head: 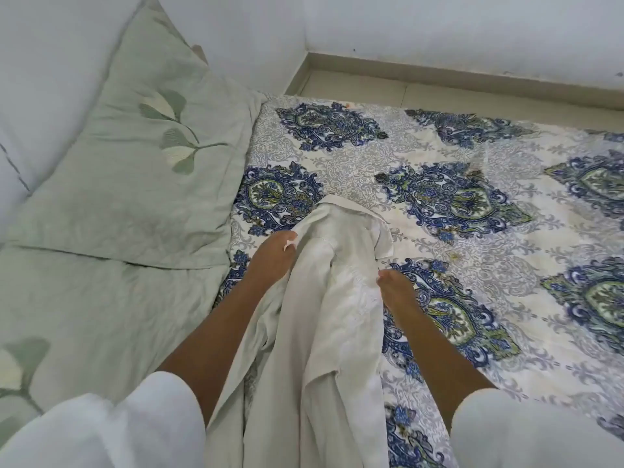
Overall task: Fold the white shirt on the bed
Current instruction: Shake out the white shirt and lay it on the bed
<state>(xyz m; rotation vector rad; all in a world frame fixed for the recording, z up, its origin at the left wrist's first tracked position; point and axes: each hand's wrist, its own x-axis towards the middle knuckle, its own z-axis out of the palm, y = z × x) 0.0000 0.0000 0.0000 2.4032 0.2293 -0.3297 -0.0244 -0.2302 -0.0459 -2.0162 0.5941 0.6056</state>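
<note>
Shirt lay in a long bunched strip on the bed, its collar at the far end and its tail running near, toward the person. It sat about mid-scene, just right of the green pillow, over the left part of the patterned cover. Whether the collar end rested on the cover or was held a little above it could not be told.

The left hand gripped the cloth on the left side just below the collar, fingers curled into it with a bit of white showing between them. The right hand pinched the right edge a little nearer, fingertips closed on the fabric. Neither hand was spread flat.

As a judgement, the step in hand was the opening one: getting the shirt by its shoulders to lay it out, with no fold made yet. The body was gathered into deep lengthwise creases and the sleeves could not be made out in the bunch.

The next move would call for drawing the two hands apart, left and right, to spread the shoulders wide, then setting the shirt flat on the open cover to the right and far. Smoothing the creases and freeing the sleeves would come before any fold.
</note>
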